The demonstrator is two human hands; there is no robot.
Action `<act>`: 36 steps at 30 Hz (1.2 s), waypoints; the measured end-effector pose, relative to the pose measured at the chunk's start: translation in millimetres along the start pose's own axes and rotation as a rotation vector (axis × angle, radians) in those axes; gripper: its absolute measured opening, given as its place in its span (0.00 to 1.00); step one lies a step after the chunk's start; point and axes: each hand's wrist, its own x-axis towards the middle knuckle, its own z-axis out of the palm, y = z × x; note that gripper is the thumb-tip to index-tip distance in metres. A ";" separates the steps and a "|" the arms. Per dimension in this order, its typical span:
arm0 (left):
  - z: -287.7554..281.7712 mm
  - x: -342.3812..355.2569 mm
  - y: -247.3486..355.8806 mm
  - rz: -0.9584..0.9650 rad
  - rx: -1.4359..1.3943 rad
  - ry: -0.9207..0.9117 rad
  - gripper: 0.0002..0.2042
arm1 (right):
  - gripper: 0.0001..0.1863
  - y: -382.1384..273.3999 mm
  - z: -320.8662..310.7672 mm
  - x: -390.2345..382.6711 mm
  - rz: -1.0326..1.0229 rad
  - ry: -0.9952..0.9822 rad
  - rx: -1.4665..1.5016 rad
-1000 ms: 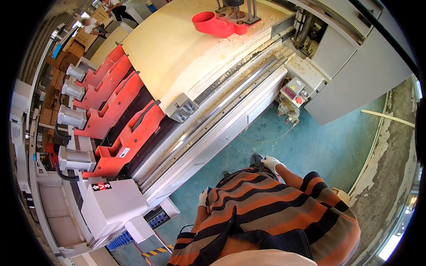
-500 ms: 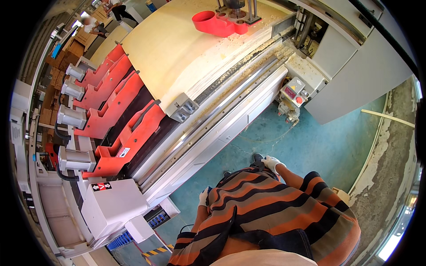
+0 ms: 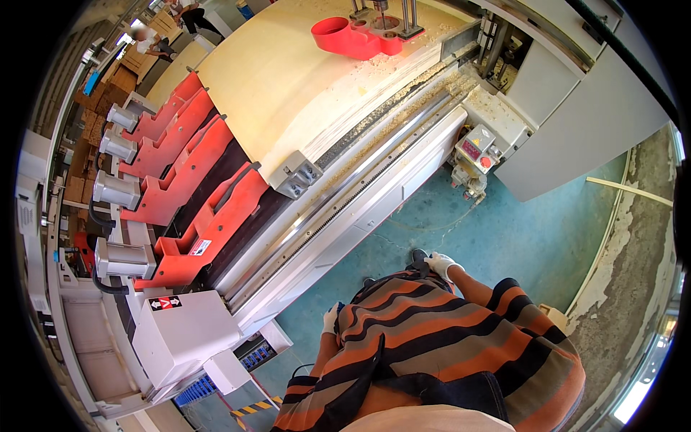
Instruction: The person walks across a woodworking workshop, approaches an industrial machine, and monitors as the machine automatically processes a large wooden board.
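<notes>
My left hand [image 3: 330, 320], in a white glove, rests low beside my striped shirt [image 3: 425, 331], its fingers mostly hidden by cloth. My right hand [image 3: 440, 266], also gloved, is curled at waist level by my clothing, and what it holds, if anything, is hidden. In front of me stands a cutting machine with a long metal rail [image 3: 335, 201], four red brackets [image 3: 209, 230] with motors, and a pale wooden panel [image 3: 288, 93]. A red hood [image 3: 345, 39] sits around a spindle with a thin bit [image 3: 385, 21] over the panel, among wood chips.
A control box with a red button [image 3: 475, 155] is at the rail's right end, beside a grey cabinet [image 3: 568, 137]. A white housing [image 3: 183, 338] is at lower left. Two co-workers [image 3: 151, 47] are among wood pieces at top left. A pale strip [image 3: 626, 189] lies at right.
The spindle above the red hood has risen, so its thin bit now shows. My hands and body have not visibly moved.
</notes>
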 end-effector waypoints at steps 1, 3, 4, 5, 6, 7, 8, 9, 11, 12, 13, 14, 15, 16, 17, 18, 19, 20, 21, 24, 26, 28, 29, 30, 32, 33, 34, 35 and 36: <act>1.1 -0.4 -2.4 -0.059 -0.080 -0.005 0.08 | 0.12 3.7 2.2 3.3 -0.001 -0.001 -0.001; 3.9 2.1 1.0 -0.198 -0.332 0.003 0.10 | 0.12 10.0 2.8 5.5 -0.079 -0.007 -0.079; 4.6 2.6 2.3 -0.267 -0.458 0.003 0.11 | 0.12 12.7 3.5 6.8 -0.077 -0.006 -0.078; 7.2 2.7 -1.9 -0.342 -0.583 0.015 0.12 | 0.12 11.4 3.8 6.1 -0.072 -0.005 -0.081; 9.8 2.9 -5.9 -0.337 -0.633 0.053 0.14 | 0.12 10.2 3.9 5.3 -0.068 -0.004 -0.084; 11.2 2.0 -10.6 -0.335 -0.658 0.073 0.15 | 0.12 9.3 3.8 4.0 -0.070 -0.006 -0.085; 10.2 2.8 -7.0 -0.330 -0.684 0.087 0.15 | 0.18 10.7 3.4 3.3 -0.065 0.013 -0.055; 8.0 3.1 -4.0 -0.318 -0.585 0.038 0.15 | 0.26 11.5 2.9 2.5 -0.060 0.033 -0.025; 6.4 3.9 -0.3 -0.303 -0.483 -0.011 0.15 | 0.26 13.2 3.2 3.4 -0.065 0.033 -0.043; 6.9 4.8 0.3 -0.279 -0.481 0.000 0.15 | 0.27 12.9 2.9 3.0 -0.074 0.032 -0.061; 6.7 5.0 0.5 -0.266 -0.479 0.004 0.15 | 0.27 12.9 2.9 2.2 -0.074 0.033 -0.059; 7.7 2.5 -1.8 -0.260 -0.481 0.016 0.15 | 0.26 2.9 0.3 -3.4 -0.025 0.046 -0.024; 8.2 1.4 -3.0 -0.277 -0.538 0.022 0.13 | 0.26 -6.9 -4.0 -10.7 0.027 0.062 0.014; 8.0 0.5 -4.6 -0.287 -0.567 0.026 0.11 | 0.26 -17.6 -9.7 -19.3 0.025 0.059 0.012; 6.7 0.9 -3.2 -0.293 -0.595 0.027 0.10 | 0.26 -27.9 -17.3 -29.8 0.058 0.048 0.050; 3.8 1.6 -2.7 -0.122 -0.239 0.001 0.09 | 0.26 -32.7 -20.9 -34.6 0.090 0.035 0.088; 2.0 1.8 -1.9 0.048 0.116 -0.024 0.07 | 0.26 -25.4 -16.3 -27.7 0.090 0.035 0.088; 0.2 4.4 1.8 0.056 0.119 -0.029 0.07 | 0.25 -11.7 -10.4 -18.4 0.027 0.046 0.042; -0.1 5.9 2.5 0.065 0.130 -0.037 0.07 | 0.25 -5.0 -7.5 -13.1 -0.039 0.053 -0.007; 0.8 9.3 -0.7 0.066 0.158 -0.053 0.07 | 0.22 1.2 -5.5 -5.7 -0.085 -0.034 -0.093; 2.5 7.1 -4.6 0.052 0.172 -0.060 0.07 | 0.20 -13.4 -10.6 -12.6 -0.002 -0.033 -0.028; 0.4 5.8 -0.3 0.002 0.110 -0.051 0.07 | 0.18 -22.5 -16.3 -20.1 0.088 -0.023 0.043; -0.2 6.5 0.3 0.002 0.111 -0.051 0.07 | 0.17 -23.7 -17.3 -21.3 0.092 -0.019 0.048; -0.7 7.1 1.0 0.032 0.121 -0.046 0.07 | 0.17 -24.2 -17.8 -21.8 0.097 -0.016 0.052; -2.3 10.0 3.4 0.068 0.135 -0.044 0.07 | 0.18 -1.4 -7.7 -5.5 0.005 -0.019 -0.002; -2.2 10.8 2.0 0.070 0.136 -0.044 0.07 | 0.19 1.8 -6.1 -2.9 -0.089 -0.026 -0.062; -2.0 11.4 0.7 0.073 0.138 -0.044 0.07 | 0.19 4.9 -4.5 -0.3 -0.089 -0.025 -0.061; -1.5 11.1 -0.6 0.070 0.138 -0.044 0.07 | 0.19 1.8 -4.9 -1.6 -0.050 -0.018 -0.032; -1.1 9.9 -2.2 0.075 0.124 -0.025 0.07 | 0.19 -5.4 -7.5 -6.4 -0.013 -0.012 -0.004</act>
